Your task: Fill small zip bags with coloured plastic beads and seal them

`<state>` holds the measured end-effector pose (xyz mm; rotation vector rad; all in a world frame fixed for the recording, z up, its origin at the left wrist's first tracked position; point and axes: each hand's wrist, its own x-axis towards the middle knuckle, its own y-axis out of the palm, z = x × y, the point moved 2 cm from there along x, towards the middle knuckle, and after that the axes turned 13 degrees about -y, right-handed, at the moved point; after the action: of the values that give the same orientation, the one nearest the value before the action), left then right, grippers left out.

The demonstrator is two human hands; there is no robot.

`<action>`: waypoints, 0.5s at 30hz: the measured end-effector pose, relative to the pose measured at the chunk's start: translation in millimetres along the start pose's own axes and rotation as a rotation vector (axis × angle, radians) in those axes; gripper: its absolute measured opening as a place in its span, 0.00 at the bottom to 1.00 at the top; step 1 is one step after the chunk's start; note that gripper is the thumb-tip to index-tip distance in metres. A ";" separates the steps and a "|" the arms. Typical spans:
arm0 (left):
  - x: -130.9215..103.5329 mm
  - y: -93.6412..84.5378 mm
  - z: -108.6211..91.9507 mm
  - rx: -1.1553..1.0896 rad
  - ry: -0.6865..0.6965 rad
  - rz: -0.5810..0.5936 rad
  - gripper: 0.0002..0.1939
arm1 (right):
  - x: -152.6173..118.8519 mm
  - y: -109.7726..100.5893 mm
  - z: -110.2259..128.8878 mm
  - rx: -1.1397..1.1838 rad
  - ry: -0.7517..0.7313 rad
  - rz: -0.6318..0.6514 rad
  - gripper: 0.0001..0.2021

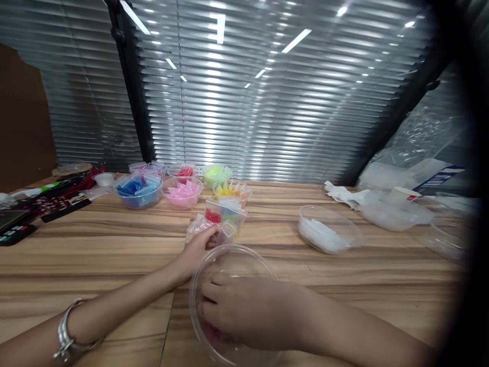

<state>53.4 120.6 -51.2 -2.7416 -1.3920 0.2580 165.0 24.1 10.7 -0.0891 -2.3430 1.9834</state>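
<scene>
My left hand (198, 251) reaches forward past the bowl, its fingers curled around a small clear plastic tube (228, 230) with an open, squarish mouth. Behind the tube stands a clear zip bag (236, 211), and a red item (213, 215) in clear wrap lies beside it. My right hand (233, 306) is down inside a large clear round bowl (194, 298), fingers bent inward. Some reddish-pink material (214, 332) shows beneath the hand. The right fingertips, and whatever they hold, are hidden.
Tubs of blue (139, 192), pink (183, 193), yellow-green (217, 175) and yellow-orange (233, 190) pieces stand at the back. On the right are a clear bowl of white pieces (324, 235) and crumpled tissue (346, 194). Cables and electronics (64, 191) lie left.
</scene>
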 end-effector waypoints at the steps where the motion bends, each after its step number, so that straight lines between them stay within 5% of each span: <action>1: 0.0 -0.4 0.1 0.011 0.015 -0.001 0.18 | 1.1 -0.5 -0.3 0.018 -0.017 0.023 0.11; 9: 0.4 -4.3 1.9 0.015 0.045 0.008 0.21 | 8.4 -10.8 -3.7 0.193 0.044 0.188 0.10; 15: 6.0 -8.1 10.0 -0.006 0.024 -0.031 0.27 | 4.7 -7.2 -6.5 0.271 0.070 0.151 0.10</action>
<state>48.7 129.9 -60.9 -2.7161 -1.4297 0.2184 160.9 29.7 18.9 -0.3232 -2.0584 2.3063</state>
